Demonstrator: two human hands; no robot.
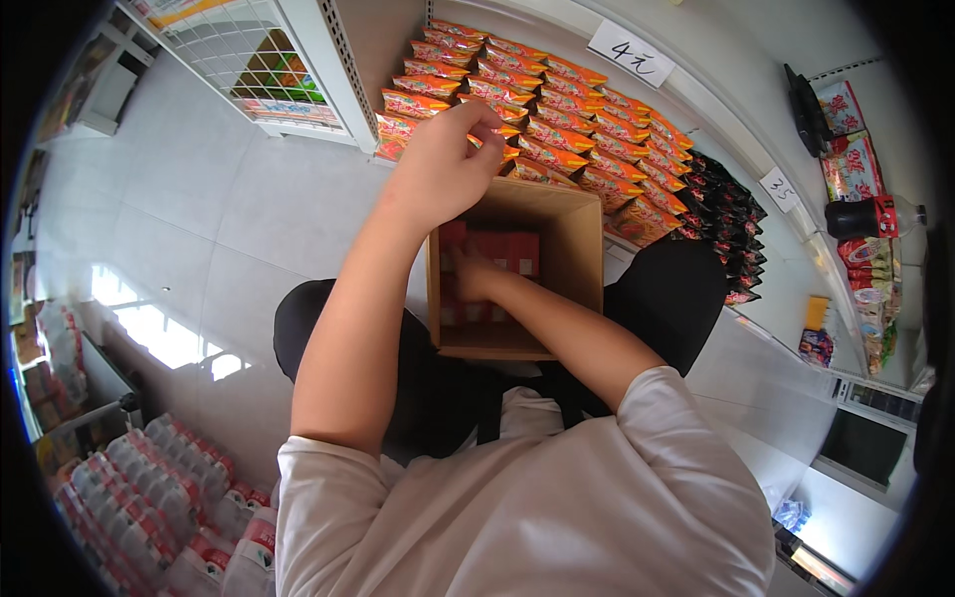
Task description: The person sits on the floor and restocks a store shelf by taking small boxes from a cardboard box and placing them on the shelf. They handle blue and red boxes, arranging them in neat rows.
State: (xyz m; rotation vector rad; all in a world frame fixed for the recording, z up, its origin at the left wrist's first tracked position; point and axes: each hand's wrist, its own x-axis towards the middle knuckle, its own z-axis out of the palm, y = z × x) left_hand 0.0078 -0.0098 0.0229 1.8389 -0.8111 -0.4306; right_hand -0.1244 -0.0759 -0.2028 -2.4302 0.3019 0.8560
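An open cardboard box stands between my knees, with several red packs inside. My right hand reaches down into it and is at the packs on its left side. Its fingers are blurred, so a grip cannot be made out. My left hand is bent at the wrist by the box's far left corner, in front of the shelf. Its fingers curl inward, and their tips are partly hidden. Orange snack bags stand in rows on the low shelf just beyond that hand.
Black snack bags fill the shelf's right part. Handwritten price cards hang on the shelf edge above. A bottle of dark drink is on the upper shelf at right. Wrapped bottles are at lower left. A wire-sided rack stands at upper left.
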